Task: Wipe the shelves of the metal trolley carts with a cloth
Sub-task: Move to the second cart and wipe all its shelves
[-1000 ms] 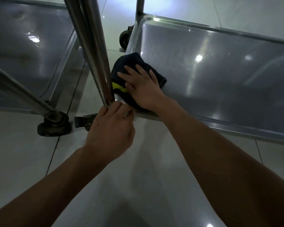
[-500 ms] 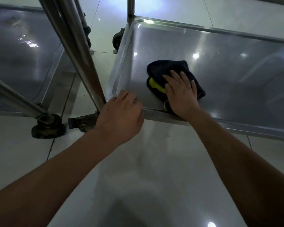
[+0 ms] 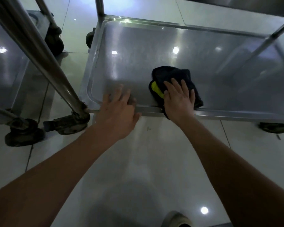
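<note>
While the right hand [image 3: 179, 97] presses flat on the dark cloth [image 3: 175, 81] on the trolley shelf [image 3: 138, 63], the left hand [image 3: 120, 110], fingers blurred but seemingly spread, rests on the near rim.

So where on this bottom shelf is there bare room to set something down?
The bottom shelf is bare from the cloth to the far rim, and rightward. The near edge is crowded: left hand on the rim, right hand flat on the cloth.

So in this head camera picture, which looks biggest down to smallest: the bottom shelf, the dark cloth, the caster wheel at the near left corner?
1. Bottom shelf, by far the largest.
2. Dark cloth.
3. Caster wheel.
Cloth and wheel look close in size, and a hand hides part of the cloth, so that order is unsure.
</note>
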Demonstrator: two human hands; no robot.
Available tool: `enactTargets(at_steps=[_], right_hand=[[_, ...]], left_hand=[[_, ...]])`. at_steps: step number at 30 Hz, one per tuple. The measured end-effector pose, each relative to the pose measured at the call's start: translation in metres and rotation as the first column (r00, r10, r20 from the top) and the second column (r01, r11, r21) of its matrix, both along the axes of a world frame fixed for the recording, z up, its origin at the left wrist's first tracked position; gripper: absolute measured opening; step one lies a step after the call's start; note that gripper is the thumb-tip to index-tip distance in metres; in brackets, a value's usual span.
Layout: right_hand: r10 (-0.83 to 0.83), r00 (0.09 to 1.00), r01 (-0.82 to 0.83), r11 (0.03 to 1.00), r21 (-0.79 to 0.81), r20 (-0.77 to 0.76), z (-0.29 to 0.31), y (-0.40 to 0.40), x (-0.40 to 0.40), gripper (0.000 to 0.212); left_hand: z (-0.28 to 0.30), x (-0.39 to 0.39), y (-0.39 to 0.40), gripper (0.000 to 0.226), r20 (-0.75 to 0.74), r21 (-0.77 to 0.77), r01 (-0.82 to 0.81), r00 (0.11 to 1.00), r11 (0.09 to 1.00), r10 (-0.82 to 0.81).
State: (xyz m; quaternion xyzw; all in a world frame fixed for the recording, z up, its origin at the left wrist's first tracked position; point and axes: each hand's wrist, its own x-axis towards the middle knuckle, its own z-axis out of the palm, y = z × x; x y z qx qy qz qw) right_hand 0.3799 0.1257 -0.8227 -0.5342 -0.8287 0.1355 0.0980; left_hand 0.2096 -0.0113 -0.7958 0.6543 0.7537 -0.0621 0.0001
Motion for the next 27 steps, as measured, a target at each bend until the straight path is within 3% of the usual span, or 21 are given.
enactTargets(at_steps=[4, 17, 22, 27], right_hand=[[0.049, 0.999, -0.049, 0.998, -0.031, 0.008, 0.001, -0.023, -0.009, 0.056], [0.242, 0.939, -0.143, 0.92, -0.364, 0.243, 0.039, -0.033, -0.004, 0.057], [0.239, 0.964, -0.215, 0.958, -0.187, 0.114, 0.025, -0.031, 0.006, 0.053], [0.286, 0.958, -0.285, 0.958, -0.018, 0.029, 0.006, -0.015, 0.033, 0.051]], left_hand=[[-0.003, 0.003, -0.001, 0.059, 0.001, -0.005, -0.019, 1.0, 1.0, 0.019], [0.005, 0.0, -0.005, 0.06, 0.149, -0.073, -0.032, 0.988, 0.997, 0.043], [0.002, 0.001, -0.004, 0.048, 0.084, 0.0, -0.077, 0.994, 0.997, 0.077], [0.008, 0.044, 0.012, 0.048, 0.138, 0.191, -0.128, 0.985, 0.973, 0.103]])
